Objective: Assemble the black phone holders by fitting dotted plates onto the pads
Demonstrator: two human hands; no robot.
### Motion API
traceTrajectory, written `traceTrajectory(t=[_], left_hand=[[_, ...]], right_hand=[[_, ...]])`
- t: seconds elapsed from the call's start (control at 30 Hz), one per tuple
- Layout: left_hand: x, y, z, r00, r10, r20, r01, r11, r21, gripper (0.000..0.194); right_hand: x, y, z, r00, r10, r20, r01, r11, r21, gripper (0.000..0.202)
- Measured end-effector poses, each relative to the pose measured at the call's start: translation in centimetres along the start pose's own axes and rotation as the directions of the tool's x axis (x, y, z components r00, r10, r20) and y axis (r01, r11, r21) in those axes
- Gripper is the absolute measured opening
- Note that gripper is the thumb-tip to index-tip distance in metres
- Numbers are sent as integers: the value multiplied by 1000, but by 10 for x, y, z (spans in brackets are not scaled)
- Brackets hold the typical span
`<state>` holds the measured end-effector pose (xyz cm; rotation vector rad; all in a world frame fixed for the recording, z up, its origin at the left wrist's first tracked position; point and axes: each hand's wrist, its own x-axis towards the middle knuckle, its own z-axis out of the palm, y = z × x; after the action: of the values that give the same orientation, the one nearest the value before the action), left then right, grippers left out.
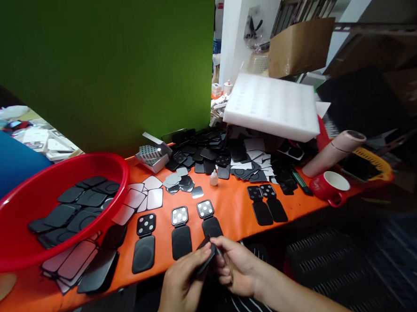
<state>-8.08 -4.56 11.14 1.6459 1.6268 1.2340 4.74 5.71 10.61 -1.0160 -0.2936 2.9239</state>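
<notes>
My left hand (pixel 184 280) is closed around a small flat black piece (pixel 208 259) at the table's front edge. Against that piece my right hand (pixel 236 265) is pinched shut, with something thin and dark between thumb and fingers that I cannot make out. Just beyond my hands lies an unfolded black hinged panel (pixel 211 225) whose smaller square carries pale dots. Two similar hinged panels (pixel 181 242) (pixel 144 254) lie to the left, and a pair (pixel 263 213) lies to the right.
The orange-covered table (pixel 232 199) bears a red basin (pixel 120 180) of black panels, pink-backed sheets (pixel 77 260), a small dropper bottle (pixel 213 178) and heaped black parts (pixel 208 153). A red mug (pixel 325 189), pink flask (pixel 335 153) and white foam block (pixel 272 105) stand right.
</notes>
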Motion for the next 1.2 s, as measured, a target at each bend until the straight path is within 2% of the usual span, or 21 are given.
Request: traceTrajectory(t=[0.07,0.1,0.17,0.2,0.23,0.27,0.3,0.33,0.4,0.47,0.57,0.63,0.7,0.77,0.93,1.03,1.1,1.13,1.2], left_hand=[[2,0,4,998,-68,-4,68,996,-63,34],[4,-1,6,990,-142,-22,139,985,-100,29],[12,-3,8,932,-350,-90,327,924,-198,23],[16,-5,8,883,-454,-119,412,871,-268,23],[21,-7,9,835,-536,-125,468,811,-351,25],[26,-10,9,801,-591,-99,497,748,-440,28],[31,-12,10,785,-619,-43,510,683,-523,31],[34,-14,11,781,-624,28,516,619,-592,33],[38,-17,14,785,-605,132,521,530,-669,32],[37,-17,18,797,-580,168,524,527,-669,34],[30,-15,23,806,-534,255,568,578,-585,36],[25,-14,25,791,-519,325,606,586,-538,33],[23,-12,26,790,-513,336,608,589,-532,30],[23,-12,27,808,-500,312,585,609,-536,31],[26,-13,31,820,-495,286,568,650,-505,30],[28,-17,37,816,-501,289,575,653,-492,29],[32,-21,41,812,-486,323,583,642,-498,32],[34,-22,43,810,-481,334,586,653,-480,35],[39,-24,46,825,-473,310,564,734,-379,40]], right_hand=[[-3,0,-3,1000,-24,-6,24,1000,-11,24],[-6,-2,-4,999,-47,-6,47,997,-54,25],[-11,-9,-7,983,-181,-27,170,958,-231,27],[-14,-13,-7,953,-300,-41,265,893,-363,28],[-16,-18,-7,901,-432,-38,356,787,-504,27],[-17,-22,-6,839,-544,-11,419,658,-626,26],[-17,-25,-5,795,-606,36,445,542,-713,23],[-16,-28,-4,782,-618,86,450,464,-763,23],[-10,-32,-2,806,-574,146,445,424,-789,28],[-2,-34,-2,806,-577,130,453,460,-763,29],[5,-36,-5,761,-648,25,476,533,-699,32],[5,-39,-7,783,-621,-29,455,605,-654,33],[4,-42,-9,825,-563,-51,422,673,-607,35],[3,-44,-11,852,-521,-53,405,719,-566,36],[4,-41,-18,870,-493,-24,397,727,-560,35],[2,-48,-24,821,-571,-5,420,610,-672,32],[2,-65,-29,762,-647,31,406,440,-801,31],[2,-78,-32,740,-672,45,361,339,-869,31],[6,-105,-40,718,-694,40,214,166,-963,33]])
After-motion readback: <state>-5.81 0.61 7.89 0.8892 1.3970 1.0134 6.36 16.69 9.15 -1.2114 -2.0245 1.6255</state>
